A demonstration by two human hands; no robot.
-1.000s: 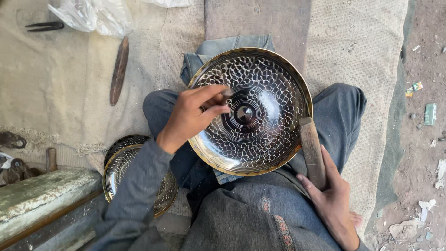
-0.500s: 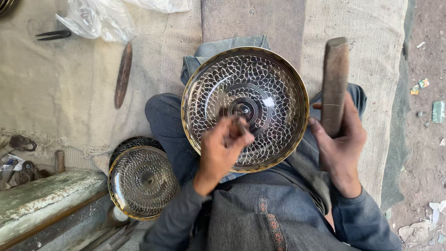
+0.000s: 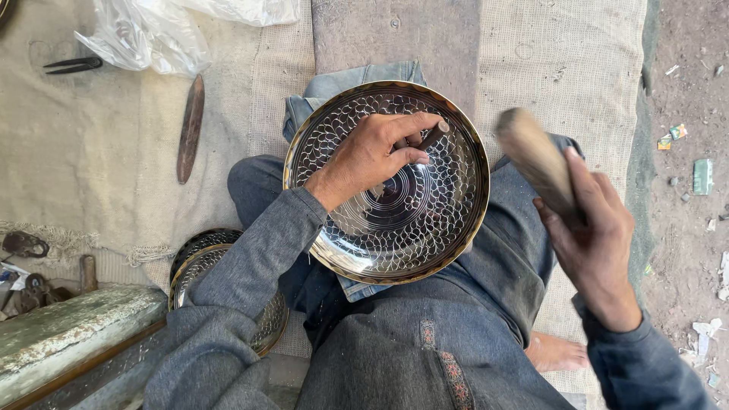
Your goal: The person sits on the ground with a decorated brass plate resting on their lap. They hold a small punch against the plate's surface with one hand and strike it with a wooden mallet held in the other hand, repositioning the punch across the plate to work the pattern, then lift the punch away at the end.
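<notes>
While the plate [image 3: 410, 228] rests on the lap, the left hand [image 3: 372, 156] pinches a punch [image 3: 433, 137] against it; the right hand [image 3: 596, 243], raised beside it, grips a mallet [image 3: 535, 159].

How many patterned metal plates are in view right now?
3: one plate on the lap under the left hand, and two stacked plates beside the left knee, partly hidden by the sleeve.

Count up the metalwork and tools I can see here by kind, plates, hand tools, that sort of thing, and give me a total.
Engraved metal plates: 2, the plate on the lap and a smaller plate on the ground.
Punch in the left hand: 1, punch.
Mallet in the right hand: 1, blurred wooden mallet.
Dark scissors or pliers: 1.
Flat brown blade-shaped tool: 1.
Total: 6.
</notes>
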